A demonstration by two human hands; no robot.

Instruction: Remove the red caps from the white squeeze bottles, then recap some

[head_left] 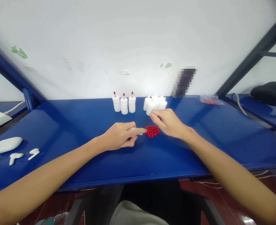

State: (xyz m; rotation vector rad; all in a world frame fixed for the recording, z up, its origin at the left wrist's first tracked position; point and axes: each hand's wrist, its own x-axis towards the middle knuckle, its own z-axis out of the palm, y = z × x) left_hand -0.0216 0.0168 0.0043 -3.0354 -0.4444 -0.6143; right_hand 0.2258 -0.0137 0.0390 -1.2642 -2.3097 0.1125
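We see the left hand [120, 136] curled around a mostly hidden white bottle [140, 134], index finger extended toward the upright red caps [152, 131]. The right hand's [169, 122] fingers are folded inward; we cannot tell whether they pinch anything. Beyond stand three red-tipped bottles [124, 105] and clustered white bottles [155, 104] on the blue table [86, 118].

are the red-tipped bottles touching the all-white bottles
Apart: the head view shows blue table between the red-tipped bottles and the all-white bottles.
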